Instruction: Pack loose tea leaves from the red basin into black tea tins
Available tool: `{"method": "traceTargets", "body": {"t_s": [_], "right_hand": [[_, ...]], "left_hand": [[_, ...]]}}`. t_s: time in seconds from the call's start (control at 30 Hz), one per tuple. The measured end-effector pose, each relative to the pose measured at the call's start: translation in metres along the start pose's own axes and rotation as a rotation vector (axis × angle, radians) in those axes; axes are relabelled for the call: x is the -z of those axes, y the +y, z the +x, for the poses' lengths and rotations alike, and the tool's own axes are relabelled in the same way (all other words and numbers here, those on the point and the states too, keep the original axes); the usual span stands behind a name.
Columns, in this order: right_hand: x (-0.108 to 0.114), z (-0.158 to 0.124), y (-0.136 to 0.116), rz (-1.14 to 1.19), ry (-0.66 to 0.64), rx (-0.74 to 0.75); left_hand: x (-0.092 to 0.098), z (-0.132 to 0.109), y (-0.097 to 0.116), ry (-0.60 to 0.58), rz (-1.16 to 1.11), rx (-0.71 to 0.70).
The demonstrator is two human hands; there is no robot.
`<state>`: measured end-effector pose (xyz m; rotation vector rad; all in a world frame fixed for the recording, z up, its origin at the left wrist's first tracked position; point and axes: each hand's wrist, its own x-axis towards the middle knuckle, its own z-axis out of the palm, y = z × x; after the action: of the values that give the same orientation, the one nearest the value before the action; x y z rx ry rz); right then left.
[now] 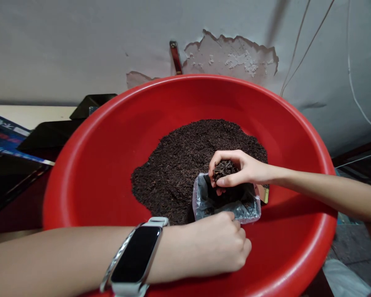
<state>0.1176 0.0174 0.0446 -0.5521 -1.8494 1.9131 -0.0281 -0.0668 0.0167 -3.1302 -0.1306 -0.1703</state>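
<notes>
R hand [235, 171] is cupped on leaves [224, 168], pouch [249, 210] just under it; L hand [216, 243] pinches the pouch rim. If L grip slips, the mouth may close & leaves fall beside it, into basin [89, 165].

Tea heap [188, 161] in basin [89, 165]; pouch [225, 206] before heap.
</notes>
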Motion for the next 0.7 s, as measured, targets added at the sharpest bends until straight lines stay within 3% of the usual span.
{"method": "traceTargets", "body": {"t_s": [0.43,0.6,0.7], "right_hand": [[0.0015,0.0000,0.0003,0.069,-0.102,-0.053],[0.0029,0.0015,-0.0023,-0.067,-0.136,-0.025],[0.0043,0.0003,-0.0035,-0.193,-0.249,-0.028]], "left_hand": [[-0.0007,0.0005,-0.0003,-0.016,-0.004,-0.005],[-0.0023,0.0006,-0.0009,-0.011,-0.005,-0.016],[-0.0030,0.0008,-0.0013,-0.019,0.002,-0.020]]}}
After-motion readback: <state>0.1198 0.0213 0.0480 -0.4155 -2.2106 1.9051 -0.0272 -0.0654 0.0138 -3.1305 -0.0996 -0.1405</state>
